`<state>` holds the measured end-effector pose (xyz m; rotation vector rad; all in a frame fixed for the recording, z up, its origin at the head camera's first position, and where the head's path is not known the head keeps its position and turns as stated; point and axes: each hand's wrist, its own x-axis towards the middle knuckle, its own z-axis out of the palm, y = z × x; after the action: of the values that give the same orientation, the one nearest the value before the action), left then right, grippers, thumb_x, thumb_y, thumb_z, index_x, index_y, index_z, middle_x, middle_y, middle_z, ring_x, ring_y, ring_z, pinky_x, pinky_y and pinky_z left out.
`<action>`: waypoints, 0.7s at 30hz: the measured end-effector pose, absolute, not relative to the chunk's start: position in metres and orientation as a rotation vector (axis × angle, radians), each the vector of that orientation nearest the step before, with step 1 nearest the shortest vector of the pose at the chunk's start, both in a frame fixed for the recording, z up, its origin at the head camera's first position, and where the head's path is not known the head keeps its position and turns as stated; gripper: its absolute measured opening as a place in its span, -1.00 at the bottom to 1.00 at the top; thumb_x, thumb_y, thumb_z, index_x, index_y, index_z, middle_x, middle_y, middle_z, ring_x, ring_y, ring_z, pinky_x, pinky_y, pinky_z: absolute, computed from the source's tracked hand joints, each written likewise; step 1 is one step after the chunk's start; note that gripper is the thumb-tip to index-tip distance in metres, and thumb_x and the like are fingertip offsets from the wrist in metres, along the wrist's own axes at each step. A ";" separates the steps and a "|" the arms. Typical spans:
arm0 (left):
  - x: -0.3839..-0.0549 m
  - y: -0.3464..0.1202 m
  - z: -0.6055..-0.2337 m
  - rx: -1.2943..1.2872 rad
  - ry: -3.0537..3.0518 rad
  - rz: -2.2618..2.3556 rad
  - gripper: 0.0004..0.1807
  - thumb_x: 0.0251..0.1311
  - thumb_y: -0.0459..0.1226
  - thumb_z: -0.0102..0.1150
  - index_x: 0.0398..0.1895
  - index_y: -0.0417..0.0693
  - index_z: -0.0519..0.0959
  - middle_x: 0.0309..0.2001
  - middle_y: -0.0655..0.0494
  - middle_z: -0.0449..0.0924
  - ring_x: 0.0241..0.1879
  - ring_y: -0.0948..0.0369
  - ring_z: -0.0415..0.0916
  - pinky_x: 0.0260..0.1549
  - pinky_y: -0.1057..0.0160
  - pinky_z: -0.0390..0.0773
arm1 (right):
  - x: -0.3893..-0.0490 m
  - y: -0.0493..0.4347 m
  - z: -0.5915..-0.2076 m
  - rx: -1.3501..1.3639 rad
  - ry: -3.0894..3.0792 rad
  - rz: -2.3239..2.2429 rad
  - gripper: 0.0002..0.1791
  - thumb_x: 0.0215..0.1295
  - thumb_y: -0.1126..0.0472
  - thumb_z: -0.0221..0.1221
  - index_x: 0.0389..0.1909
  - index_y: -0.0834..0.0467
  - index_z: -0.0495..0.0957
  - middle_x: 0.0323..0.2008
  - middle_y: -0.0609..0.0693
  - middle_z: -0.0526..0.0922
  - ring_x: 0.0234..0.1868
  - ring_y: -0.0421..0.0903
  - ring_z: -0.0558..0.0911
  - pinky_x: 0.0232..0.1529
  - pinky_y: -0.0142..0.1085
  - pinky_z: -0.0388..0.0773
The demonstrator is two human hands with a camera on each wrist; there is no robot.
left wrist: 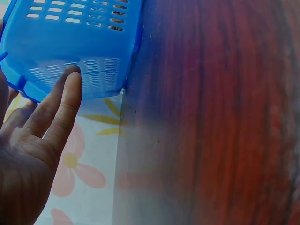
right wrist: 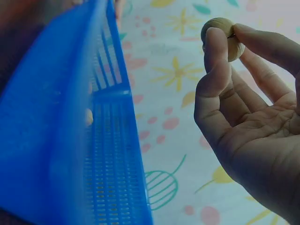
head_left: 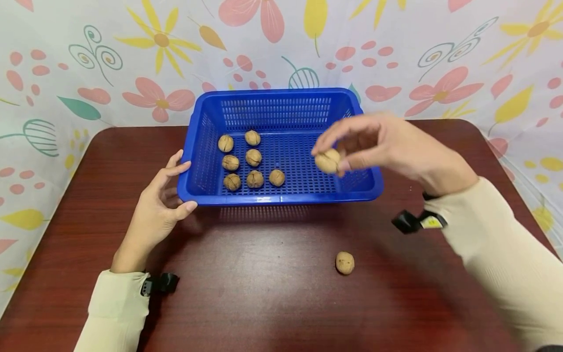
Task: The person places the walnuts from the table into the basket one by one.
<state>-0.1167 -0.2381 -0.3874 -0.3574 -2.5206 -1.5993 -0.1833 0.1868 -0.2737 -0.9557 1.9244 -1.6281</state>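
A blue plastic basket (head_left: 281, 199) with slotted walls stands on the table, with several walnuts (head_left: 253, 157) grouped toward its left side. At its front left corner my left hand (head_left: 158, 208) holds the rim, thumb on the front edge and index finger on the left edge. Two other fingers (left wrist: 65, 105) of that hand stretch out straight by the outer wall. Over the basket's right part, my right hand (head_left: 374, 144) pinches a walnut (head_left: 327, 161) between thumb and fingertips. Seen from the right wrist, this walnut (right wrist: 218, 35) is above the rim level, its seam showing.
One more walnut (head_left: 345, 263) lies on the dark reddish wooden table (head_left: 264, 293), in front of the basket and to the right. Behind the table hangs a white cloth (head_left: 272, 54) with flower and leaf prints, close to the basket's back wall.
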 end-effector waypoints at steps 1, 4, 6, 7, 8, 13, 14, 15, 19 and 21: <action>-0.117 -0.238 -0.387 -0.358 -2.521 -1.600 -0.21 0.23 -0.53 0.36 0.54 -0.08 0.38 0.68 0.15 0.11 0.07 0.41 0.60 -0.12 0.53 0.64 | -0.193 0.182 -0.273 -0.932 1.899 -1.663 -0.66 0.32 0.62 0.20 0.07 0.35 0.68 0.00 0.18 0.74 -0.24 -0.01 0.72 -0.21 -0.28 0.72; -0.117 -0.238 -0.388 -0.356 -2.520 -1.596 -0.21 0.23 -0.53 0.36 0.54 -0.07 0.38 0.68 0.15 0.11 0.07 0.42 0.59 -0.11 0.53 0.65 | -0.223 0.169 -0.274 -0.890 1.826 -1.726 -0.67 0.32 0.61 0.17 0.03 0.34 0.71 -0.06 0.16 0.76 -0.34 -0.01 0.73 -0.28 -0.28 0.68; -0.117 -0.238 -0.388 -0.354 -2.515 -1.598 -0.21 0.22 -0.54 0.36 0.54 -0.08 0.39 0.67 0.14 0.11 0.07 0.42 0.60 -0.12 0.53 0.65 | -0.241 0.160 -0.277 -0.865 1.790 -1.741 -0.69 0.33 0.58 0.20 0.01 0.30 0.73 -0.08 0.13 0.77 -0.36 -0.03 0.74 -0.30 -0.30 0.67; -0.117 -0.238 -0.388 -0.354 -2.514 -1.596 -0.21 0.22 -0.54 0.36 0.53 -0.09 0.39 0.67 0.14 0.12 0.07 0.42 0.60 -0.12 0.53 0.65 | -0.249 0.156 -0.278 -0.852 1.769 -1.742 -0.70 0.33 0.57 0.21 0.00 0.29 0.74 -0.08 0.12 0.78 -0.35 -0.03 0.75 -0.30 -0.31 0.68; -0.116 -0.238 -0.388 -0.353 -2.513 -1.597 -0.22 0.22 -0.54 0.36 0.53 -0.09 0.39 0.67 0.13 0.12 0.07 0.42 0.60 -0.12 0.53 0.65 | -0.256 0.152 -0.280 -0.840 1.752 -1.737 -0.71 0.34 0.55 0.22 0.00 0.28 0.74 -0.07 0.12 0.79 -0.34 -0.04 0.75 -0.29 -0.31 0.69; -0.116 -0.237 -0.388 -0.354 -2.515 -1.598 -0.22 0.23 -0.54 0.36 0.53 -0.10 0.39 0.67 0.13 0.11 0.08 0.43 0.59 -0.10 0.53 0.65 | -0.284 0.134 -0.293 -0.783 1.743 -1.685 -0.72 0.36 0.53 0.22 0.00 0.25 0.73 -0.10 0.10 0.81 -0.29 -0.05 0.77 -0.24 -0.31 0.72; -0.116 -0.238 -0.388 -0.354 -2.515 -1.600 -0.22 0.23 -0.54 0.35 0.53 -0.10 0.38 0.68 0.13 0.11 0.08 0.43 0.59 -0.10 0.53 0.65 | -0.288 0.130 -0.296 -0.770 1.755 -1.669 -0.72 0.36 0.52 0.22 0.00 0.24 0.73 -0.11 0.10 0.80 -0.29 -0.05 0.77 -0.23 -0.30 0.72; -0.116 -0.238 -0.387 -0.355 -2.516 -1.601 -0.22 0.23 -0.54 0.35 0.54 -0.10 0.38 0.68 0.13 0.11 0.08 0.44 0.59 -0.10 0.53 0.65 | -0.292 0.127 -0.300 -0.752 1.767 -1.656 -0.72 0.36 0.53 0.21 0.00 0.24 0.72 -0.12 0.09 0.80 -0.29 -0.04 0.77 -0.23 -0.30 0.72; -0.116 -0.238 -0.387 -0.359 -2.513 -1.605 -0.22 0.22 -0.54 0.36 0.53 -0.09 0.39 0.67 0.14 0.11 0.07 0.43 0.60 -0.10 0.53 0.65 | -0.304 0.115 -0.311 -0.653 1.832 -1.610 -0.72 0.37 0.50 0.21 0.00 0.19 0.72 -0.05 0.06 0.78 -0.24 -0.01 0.77 -0.17 -0.26 0.73; -0.116 -0.237 -0.387 -0.360 -2.513 -1.604 -0.22 0.21 -0.54 0.36 0.53 -0.09 0.39 0.67 0.14 0.12 0.05 0.42 0.61 -0.11 0.53 0.65 | -0.308 0.110 -0.315 -0.596 1.864 -1.587 -0.73 0.38 0.47 0.23 0.01 0.18 0.71 0.03 0.07 0.77 -0.21 0.02 0.77 -0.13 -0.23 0.72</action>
<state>-0.1163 -0.2374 -0.3874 -0.3602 -2.5129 -1.6036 -0.3084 0.1104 -0.3149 -0.5956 1.8643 -1.5871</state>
